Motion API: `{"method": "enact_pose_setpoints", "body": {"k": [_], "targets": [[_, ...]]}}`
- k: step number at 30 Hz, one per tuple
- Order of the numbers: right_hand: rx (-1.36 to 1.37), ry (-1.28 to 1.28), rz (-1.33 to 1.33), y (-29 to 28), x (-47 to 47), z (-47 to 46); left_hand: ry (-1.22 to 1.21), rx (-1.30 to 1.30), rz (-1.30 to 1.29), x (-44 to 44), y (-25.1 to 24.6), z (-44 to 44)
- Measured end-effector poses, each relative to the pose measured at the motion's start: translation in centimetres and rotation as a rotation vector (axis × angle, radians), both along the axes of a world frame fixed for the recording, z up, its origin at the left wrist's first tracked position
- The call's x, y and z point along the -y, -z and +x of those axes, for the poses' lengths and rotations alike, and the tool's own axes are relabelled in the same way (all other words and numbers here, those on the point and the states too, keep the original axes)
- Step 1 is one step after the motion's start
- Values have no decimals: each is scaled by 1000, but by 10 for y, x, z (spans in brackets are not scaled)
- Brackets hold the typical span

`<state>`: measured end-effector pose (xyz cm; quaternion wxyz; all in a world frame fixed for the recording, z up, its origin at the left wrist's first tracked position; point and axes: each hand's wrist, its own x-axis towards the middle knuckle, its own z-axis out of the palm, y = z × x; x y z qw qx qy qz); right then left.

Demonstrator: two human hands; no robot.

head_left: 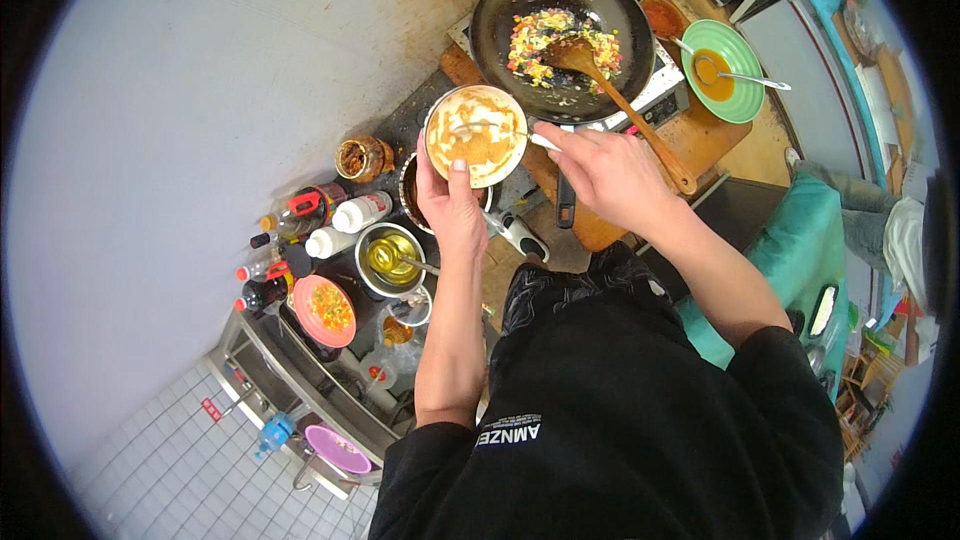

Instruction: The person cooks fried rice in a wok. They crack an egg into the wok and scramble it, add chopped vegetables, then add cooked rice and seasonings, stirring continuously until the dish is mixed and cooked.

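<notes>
My left hand (454, 199) holds a small white bowl (439, 114) from its near side, thumb over the rim. Brownish-yellow powder lies inside and clings to the bowl's walls. My right hand (611, 172) grips the pale handle of a metal spoon (545, 142), whose head dips into the powder. Just beyond both hands sits a dark wok (491, 22) on an induction cooker (664, 97). Diced yellow, pink and green food (541, 36) is spread in the wok. A wooden spatula (637, 114) rests in it, its handle reaching out past my right hand.
Right of the wok, a green bowl (742, 103) holds brown liquid and spoons. To the left are an open jar (364, 159), several bottles (361, 211), a metal pot (363, 270) with yellow oil and a ladle, and an orange-pink plate (306, 315) of diced food. Another person's legs (847, 191) show far right.
</notes>
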<state>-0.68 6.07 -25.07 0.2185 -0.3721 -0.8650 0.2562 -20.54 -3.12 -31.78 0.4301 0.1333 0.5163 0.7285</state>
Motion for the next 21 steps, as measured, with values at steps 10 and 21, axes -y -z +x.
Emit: {"method": "enact_pose_setpoints", "body": {"k": [10,21], "targets": [[-3,-52,94,-1,-20,56,63,-238,35,-17,-7,40],[-19,89,-343,22,2,62,17,-503,92,-39,-4,70]]}}
